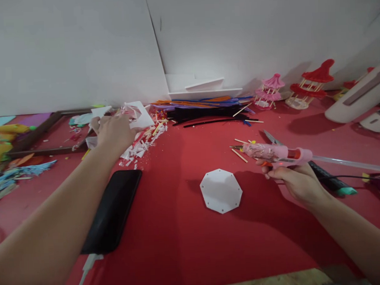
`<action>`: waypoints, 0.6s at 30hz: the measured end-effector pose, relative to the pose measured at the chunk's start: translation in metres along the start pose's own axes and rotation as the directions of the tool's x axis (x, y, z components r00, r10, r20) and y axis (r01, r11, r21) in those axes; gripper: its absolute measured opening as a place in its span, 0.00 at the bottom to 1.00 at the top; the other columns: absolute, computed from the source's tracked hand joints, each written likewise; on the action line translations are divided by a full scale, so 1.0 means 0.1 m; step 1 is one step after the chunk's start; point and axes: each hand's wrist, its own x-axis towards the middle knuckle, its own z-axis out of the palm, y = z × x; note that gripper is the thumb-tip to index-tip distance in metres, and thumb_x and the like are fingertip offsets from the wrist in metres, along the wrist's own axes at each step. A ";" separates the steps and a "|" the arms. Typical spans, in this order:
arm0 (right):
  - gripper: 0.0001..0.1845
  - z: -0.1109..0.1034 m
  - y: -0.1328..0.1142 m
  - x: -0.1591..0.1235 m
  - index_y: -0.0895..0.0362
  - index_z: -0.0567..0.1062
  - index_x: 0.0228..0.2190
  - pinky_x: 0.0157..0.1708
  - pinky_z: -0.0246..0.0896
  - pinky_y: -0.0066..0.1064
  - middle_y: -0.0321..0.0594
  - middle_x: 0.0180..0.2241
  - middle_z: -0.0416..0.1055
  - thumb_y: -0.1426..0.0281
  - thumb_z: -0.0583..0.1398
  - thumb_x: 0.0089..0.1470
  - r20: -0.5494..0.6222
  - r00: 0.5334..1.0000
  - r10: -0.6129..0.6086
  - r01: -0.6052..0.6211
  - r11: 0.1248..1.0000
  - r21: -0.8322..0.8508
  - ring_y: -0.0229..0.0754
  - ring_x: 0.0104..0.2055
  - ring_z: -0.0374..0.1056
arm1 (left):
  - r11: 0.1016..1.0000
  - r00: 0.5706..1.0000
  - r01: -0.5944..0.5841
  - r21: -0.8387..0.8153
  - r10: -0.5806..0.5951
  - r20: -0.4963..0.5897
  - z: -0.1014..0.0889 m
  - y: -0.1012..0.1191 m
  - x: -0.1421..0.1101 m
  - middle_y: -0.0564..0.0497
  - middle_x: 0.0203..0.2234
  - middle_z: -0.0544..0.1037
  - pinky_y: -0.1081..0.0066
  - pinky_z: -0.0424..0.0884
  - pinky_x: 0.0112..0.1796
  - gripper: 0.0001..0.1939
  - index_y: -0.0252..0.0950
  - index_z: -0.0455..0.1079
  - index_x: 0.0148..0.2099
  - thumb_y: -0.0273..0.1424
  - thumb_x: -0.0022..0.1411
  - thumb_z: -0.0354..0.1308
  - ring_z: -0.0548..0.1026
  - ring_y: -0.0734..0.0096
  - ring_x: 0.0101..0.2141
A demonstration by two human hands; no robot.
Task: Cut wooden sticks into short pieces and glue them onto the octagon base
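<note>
My right hand (297, 182) is closed around the grip of a pink hot glue gun (274, 152), its nozzle pointing left above the red table cover (182, 243). A white octagonal card piece (221, 190) lies flat just left of that hand. My left hand (114, 131) reaches far forward into a heap of white paper scraps (139, 144); its fingers curl over white scraps and a white cut-out sheet (140, 115), and what they grip is hidden. A black phone (113, 211) lies beside my left forearm with a white cable plugged in.
Black, orange and purple pipe cleaners (207, 110) lie by the wall. Small wooden sticks (240, 150) and scissors (273, 138) sit near the glue gun. Pink (268, 90) and red (311, 82) tiered paper pagodas stand at the back right. A wooden frame (35, 141) and coloured fringes lie left.
</note>
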 end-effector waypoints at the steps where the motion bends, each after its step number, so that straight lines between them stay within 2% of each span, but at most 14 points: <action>1: 0.09 0.00 0.00 0.00 0.55 0.78 0.27 0.27 0.65 0.31 0.39 0.27 0.76 0.70 0.61 0.37 -0.003 1.000 0.000 0.000 1.000 -0.003 0.40 0.28 0.68 | 1.000 1.000 -0.016 0.004 0.016 -0.004 -0.02 0.00 0.00 0.39 0.49 0.76 0.47 0.51 0.55 0.36 0.29 0.67 0.54 0.55 0.58 0.55 0.65 0.41 0.54; 5: 0.09 0.01 -0.04 -0.01 0.55 0.78 0.26 0.26 0.63 0.30 0.37 0.24 0.74 0.71 0.61 0.37 -0.017 1.000 -0.006 0.006 1.000 -0.022 0.39 0.26 0.67 | 0.998 0.997 -0.062 0.008 0.062 -0.047 -0.11 0.01 -0.05 0.40 0.52 0.73 0.50 0.53 0.55 0.26 0.29 0.67 0.56 0.44 0.68 0.47 0.65 0.47 0.54; 8: 0.08 0.02 -0.06 0.00 0.55 0.77 0.26 0.24 0.62 0.30 0.37 0.24 0.74 0.70 0.60 0.37 -0.018 1.000 -0.024 0.023 0.999 -0.046 0.39 0.25 0.66 | 0.997 0.990 -0.080 0.013 0.081 -0.115 -0.15 0.02 -0.08 0.38 0.57 0.67 0.50 0.51 0.57 0.25 0.27 0.62 0.61 0.38 0.71 0.39 0.62 0.50 0.56; 11: 0.08 0.01 -0.02 0.00 0.55 0.78 0.26 0.24 0.63 0.30 0.38 0.24 0.74 0.71 0.60 0.38 -0.027 0.998 -0.053 0.051 0.994 -0.093 0.40 0.25 0.68 | 0.987 0.983 -0.163 0.010 0.163 -0.089 -0.17 0.08 -0.09 0.35 0.54 0.70 0.51 0.55 0.56 0.24 0.23 0.64 0.59 0.35 0.71 0.40 0.64 0.51 0.54; 14: 0.05 -0.02 0.06 -0.03 0.54 0.78 0.26 0.27 0.66 0.32 0.38 0.25 0.75 0.69 0.61 0.43 -0.046 0.992 -0.115 0.106 0.980 -0.167 0.42 0.27 0.70 | 0.951 0.951 -0.308 -0.014 0.307 -0.045 -0.19 0.30 -0.16 0.37 0.52 0.72 0.57 0.58 0.56 0.21 0.27 0.67 0.57 0.34 0.68 0.45 0.65 0.54 0.54; 18: 0.03 -0.05 0.13 -0.09 0.52 0.76 0.26 0.30 0.67 0.35 0.37 0.26 0.75 0.68 0.62 0.47 -0.061 0.963 -0.263 0.236 0.928 -0.288 0.43 0.29 0.71 | 0.870 0.872 -0.489 -0.066 0.489 -0.024 -0.30 0.77 -0.47 0.43 0.48 0.75 0.57 0.62 0.52 0.20 0.38 0.70 0.55 0.39 0.65 0.51 0.69 0.52 0.50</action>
